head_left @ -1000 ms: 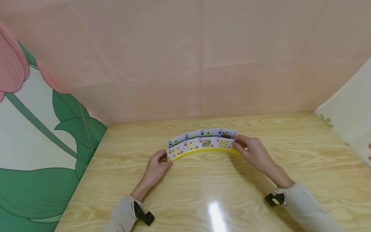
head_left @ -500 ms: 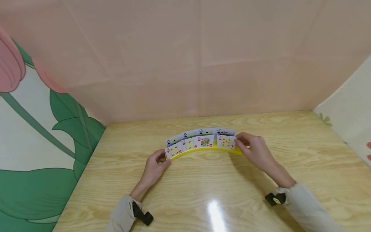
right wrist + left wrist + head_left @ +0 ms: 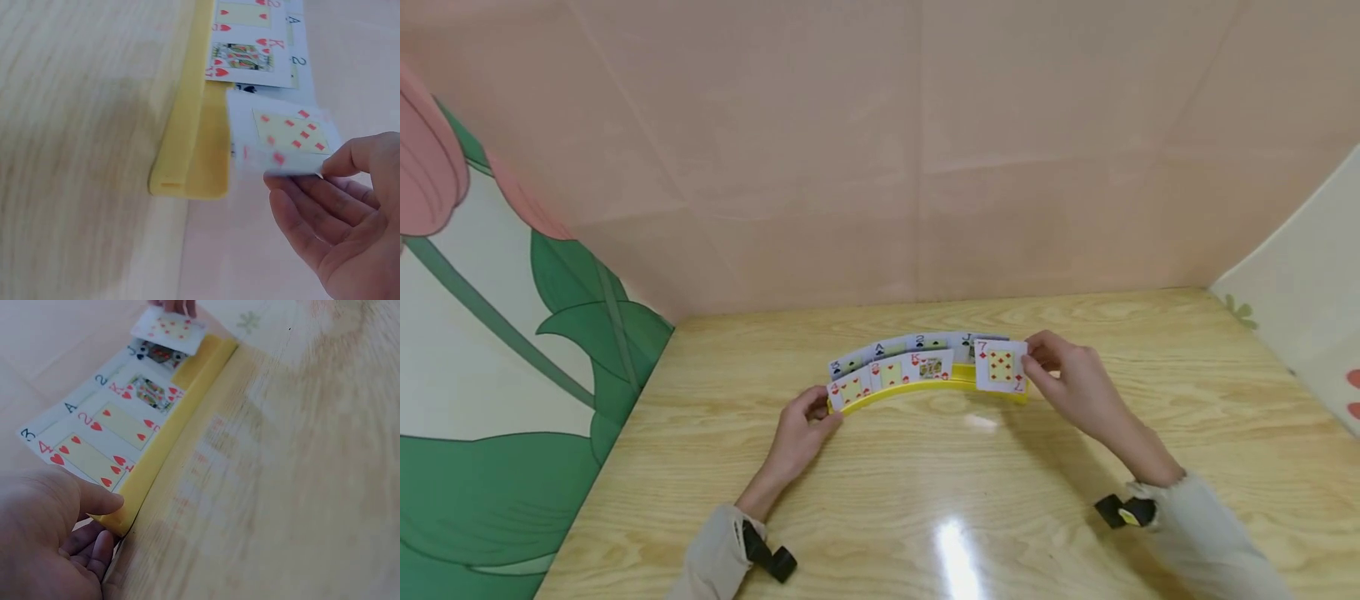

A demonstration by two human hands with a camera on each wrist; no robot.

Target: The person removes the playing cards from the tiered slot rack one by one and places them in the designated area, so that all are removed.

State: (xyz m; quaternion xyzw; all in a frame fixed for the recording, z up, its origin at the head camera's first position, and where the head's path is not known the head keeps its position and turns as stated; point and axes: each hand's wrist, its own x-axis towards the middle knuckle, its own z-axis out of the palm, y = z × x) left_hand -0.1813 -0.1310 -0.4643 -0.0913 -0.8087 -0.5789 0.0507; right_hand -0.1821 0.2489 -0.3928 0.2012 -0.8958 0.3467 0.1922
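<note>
A curved yellow playing card holder [image 3: 917, 386] stands on the table with two rows of cards. Its front row carries a four of hearts [image 3: 87, 456], a two of hearts [image 3: 119, 422] and a king of hearts [image 3: 147, 392]. Behind them stand a black three, ace, two and jack, partly covered. My left hand [image 3: 801, 437] grips the holder's left end, thumb on the front lip. With thumb and fingers my right hand [image 3: 1078, 392] pinches the right edge of a seven of diamonds [image 3: 290, 131]. That card is out of the slot, in front of the jack near the holder's right end.
The wood-grain table [image 3: 880, 492] reaches back to a pink cloth wall [image 3: 850, 167]. A panel with green leaves and pink tulips [image 3: 490, 358] borders the left side, and a pale panel [image 3: 1307, 283] the right. Both wrists wear black camera straps.
My right hand has drawn the seven of diamonds away from the king, out of the front row, up and to the right. The left hand keeps its grip on the holder.
</note>
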